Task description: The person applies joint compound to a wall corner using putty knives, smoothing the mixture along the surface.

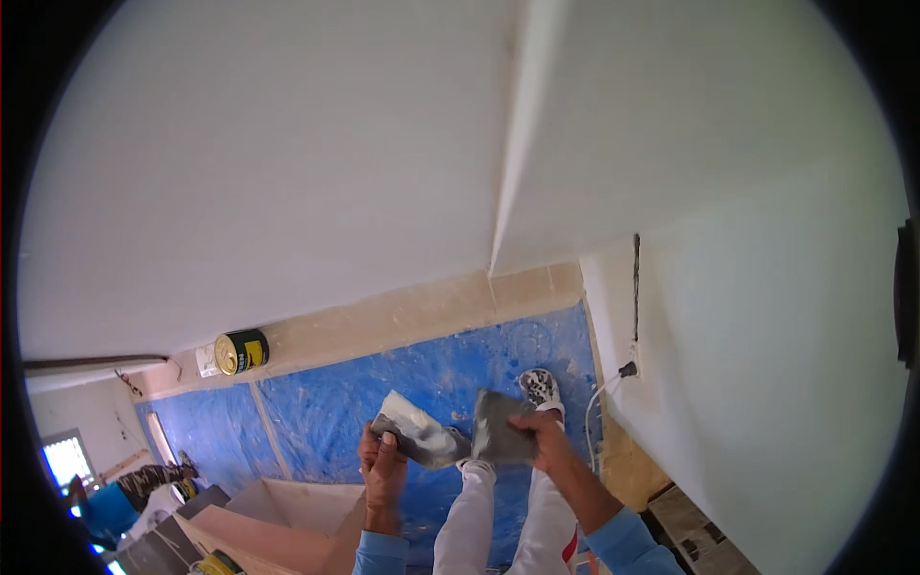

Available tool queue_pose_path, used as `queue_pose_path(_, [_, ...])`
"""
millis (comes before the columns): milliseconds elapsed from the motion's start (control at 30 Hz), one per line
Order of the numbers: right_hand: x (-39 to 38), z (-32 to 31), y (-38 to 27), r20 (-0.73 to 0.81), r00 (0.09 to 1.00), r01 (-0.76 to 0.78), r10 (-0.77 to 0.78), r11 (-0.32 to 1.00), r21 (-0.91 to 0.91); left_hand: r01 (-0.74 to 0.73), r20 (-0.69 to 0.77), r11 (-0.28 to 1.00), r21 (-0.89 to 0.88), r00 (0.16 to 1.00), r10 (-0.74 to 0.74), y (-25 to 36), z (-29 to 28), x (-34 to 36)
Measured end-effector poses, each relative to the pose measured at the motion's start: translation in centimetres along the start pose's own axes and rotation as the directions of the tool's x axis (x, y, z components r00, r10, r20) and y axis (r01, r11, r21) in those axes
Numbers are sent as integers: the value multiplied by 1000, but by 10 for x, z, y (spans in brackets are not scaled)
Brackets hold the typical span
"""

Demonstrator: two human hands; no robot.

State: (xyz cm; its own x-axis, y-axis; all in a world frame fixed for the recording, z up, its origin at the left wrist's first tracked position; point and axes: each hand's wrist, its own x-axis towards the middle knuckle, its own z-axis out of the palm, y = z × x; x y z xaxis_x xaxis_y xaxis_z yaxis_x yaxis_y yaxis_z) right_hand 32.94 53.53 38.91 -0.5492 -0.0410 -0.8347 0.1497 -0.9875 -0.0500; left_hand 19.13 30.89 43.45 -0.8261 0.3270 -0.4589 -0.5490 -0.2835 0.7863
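Observation:
In my left hand [382, 471] is a grey, flat filling blade [414, 447], its thumb pressed on the near face. A thick smear of white putty [410, 418] covers much of that blade. My right hand [552, 445] grips a second grey scraper [496, 428], with fainter whitish marks on its face. The two blades come close together edge to edge in front of my legs; whether they touch I cannot tell. Both hands are closed, and the fingers behind the blades are hidden.
Blue plastic sheeting [345, 383] covers the floor beneath my feet. Pale walls [287, 192] meet in a corner ahead. A tin [241, 352] lies by the left wall's base. A cable plug [628, 369] sits at the right wall. A pinkish box [278, 537] and another person [120, 508] are lower left.

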Motion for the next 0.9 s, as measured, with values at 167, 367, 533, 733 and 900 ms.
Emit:
queue_pose_path(167, [102, -85, -11, 29, 936, 342, -352, 924, 169, 50, 49, 999, 15, 998, -51, -23, -20, 7])
queue_pose_path(367, [213, -110, -7, 52, 878, 474, -476, 880, 40, 80, -52, 996, 37, 996, -78, -52, -81, -3])
queue_pose_path(533, [216, -94, -6, 11, 894, 444, -448, 881, -166, 82, -156, 994, -72, 983, -93, -51, -98, -30])
queue_pose_path(733, [74, -20, 6, 92, 906, 415, -413, 910, -7, -143, -299, 978, -149, 950, 93, 20, -49, -73])
queue_pose_path(900, [-94, 119, 9, 319, 926, 238, -200, 967, -86, -353, -346, 925, -144, 893, 287, 112, -3, -105])
